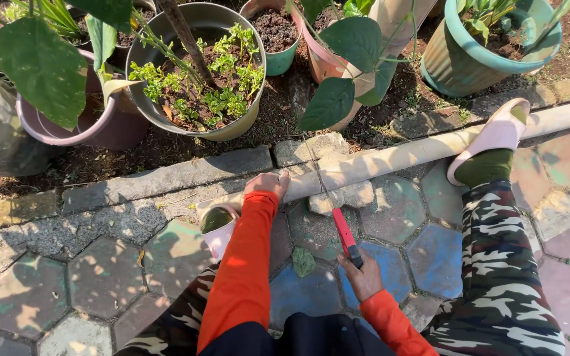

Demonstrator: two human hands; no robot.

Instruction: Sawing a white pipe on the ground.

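Note:
A long pale bamboo pole (417, 153) lies across the paving along the stone curb, propped on a rough stone (343, 197). My left hand (266, 182) presses down on the pole near its left end. My right hand (363, 277) grips the red-and-black handle of a hand saw (344, 232), whose thin blade reaches up to the pole just right of my left hand. Both arms wear orange sleeves. My right foot in a pink slipper (493, 136) rests on the pole farther right, and my left foot in a pink slipper (219, 227) sits by the pole's left end.
Several plant pots stand in the soil bed beyond the curb (166, 175): a grey pot (196, 72), a mauve pot (67, 125), a teal pot (476, 53). A fallen green leaf (303, 262) lies on the coloured hexagonal paving between my knees.

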